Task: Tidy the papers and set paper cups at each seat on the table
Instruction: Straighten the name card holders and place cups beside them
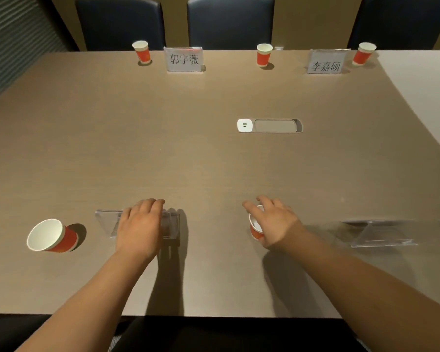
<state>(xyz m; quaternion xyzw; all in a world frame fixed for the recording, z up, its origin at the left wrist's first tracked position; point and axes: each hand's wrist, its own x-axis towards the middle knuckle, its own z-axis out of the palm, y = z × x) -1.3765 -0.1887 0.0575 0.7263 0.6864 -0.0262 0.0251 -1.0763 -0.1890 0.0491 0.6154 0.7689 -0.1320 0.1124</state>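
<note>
Cups are the job here, and one sits upright on the surface at the near edge, under the right hand. That grip curls over the rim from above, fingers round the far side and thumb on the near wall, so it is closed on the cup. The left hand lies over a clear name stand, its grip curled over the stand's top edge.

Another cup stands at the near left, just beside that stand. Three more stand along the far edge: left, middle and right, with two printed name cards between them and dark chairs behind. A second clear stand lies to the near right, well apart from the held cup.

The step in hand looks like seating this cup at its place. To do it well, keep it level, squeeze the thin wall lightly so it does not buckle, and set it to the side of its stand as the near-left cup sits by its own. Let the base rest flat before the fingers lift straight up. The left hand should steady the stand and keep it square to the edge, not drag it.

No loose papers show in view.
</note>
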